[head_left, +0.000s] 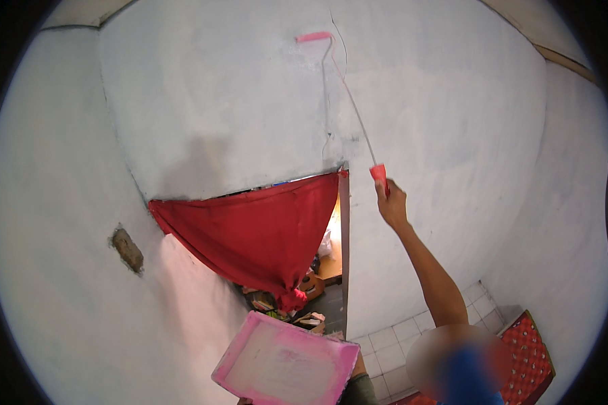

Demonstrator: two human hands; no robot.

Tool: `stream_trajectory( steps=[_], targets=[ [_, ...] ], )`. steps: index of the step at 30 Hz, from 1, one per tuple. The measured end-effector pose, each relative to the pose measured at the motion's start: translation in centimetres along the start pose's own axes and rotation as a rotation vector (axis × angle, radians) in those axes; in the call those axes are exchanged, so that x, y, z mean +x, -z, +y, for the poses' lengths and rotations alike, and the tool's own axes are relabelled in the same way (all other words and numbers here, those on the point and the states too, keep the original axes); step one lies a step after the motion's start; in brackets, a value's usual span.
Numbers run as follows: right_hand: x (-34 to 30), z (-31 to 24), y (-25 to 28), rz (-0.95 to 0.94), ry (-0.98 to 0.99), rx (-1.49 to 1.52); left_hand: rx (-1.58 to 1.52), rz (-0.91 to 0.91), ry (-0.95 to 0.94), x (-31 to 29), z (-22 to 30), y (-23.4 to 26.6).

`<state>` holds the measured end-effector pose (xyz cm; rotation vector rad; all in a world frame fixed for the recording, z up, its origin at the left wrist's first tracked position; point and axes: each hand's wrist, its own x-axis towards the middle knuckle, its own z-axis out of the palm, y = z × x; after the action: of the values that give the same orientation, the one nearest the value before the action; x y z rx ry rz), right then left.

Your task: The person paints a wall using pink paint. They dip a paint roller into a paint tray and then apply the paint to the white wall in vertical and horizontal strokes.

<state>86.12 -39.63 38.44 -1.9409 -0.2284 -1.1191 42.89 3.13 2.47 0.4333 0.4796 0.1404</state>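
My right hand (393,204) is raised and wrapped round the red handle of a paint roller (360,120). Its thin metal rod runs up and left to a pink roller sleeve (315,37), which lies against or very near the upper wall. A pink-rimmed paint tray (219,366) is tilted low in front of me, its floor coated with pale paint. Only a small sliver of my left hand (244,401) shows under the tray's lower edge; its fingers are mostly hidden by the tray.
A red curtain (250,226), knotted at its lower end, hangs across a doorway with clutter behind it. The pale wall (446,142) has a thin crack. A rough hole (127,250) breaks the left wall. White tiles (407,331) and a red patterned cushion (530,351) lie at lower right.
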Motion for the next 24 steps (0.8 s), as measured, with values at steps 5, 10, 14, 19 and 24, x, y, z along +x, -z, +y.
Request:
stream_trajectory(
  steps=[5,10,14,19,24],
  targets=[
    [2.9,-2.7,-0.3,0.018,0.028,0.023,0.043,-0.035,-0.01,-0.6,-0.1,-1.2],
    [-5.7,-0.9,-1.3,-0.072,-0.041,-0.005,0.017,-0.049,0.021,-1.1,0.0,-1.4],
    [-5.7,-1.1,-0.9,-0.063,-0.088,0.007,0.033,-0.022,0.023,-1.9,0.1,-2.9],
    [3.0,-6.4,-2.2,0.003,0.042,-0.005,0.004,-0.052,0.034,-0.3,-0.3,-0.5],
    [13.1,-12.6,-3.6,0.096,0.099,-0.052,0.058,-0.064,-0.001,-1.0,0.0,-0.8]
  ],
)
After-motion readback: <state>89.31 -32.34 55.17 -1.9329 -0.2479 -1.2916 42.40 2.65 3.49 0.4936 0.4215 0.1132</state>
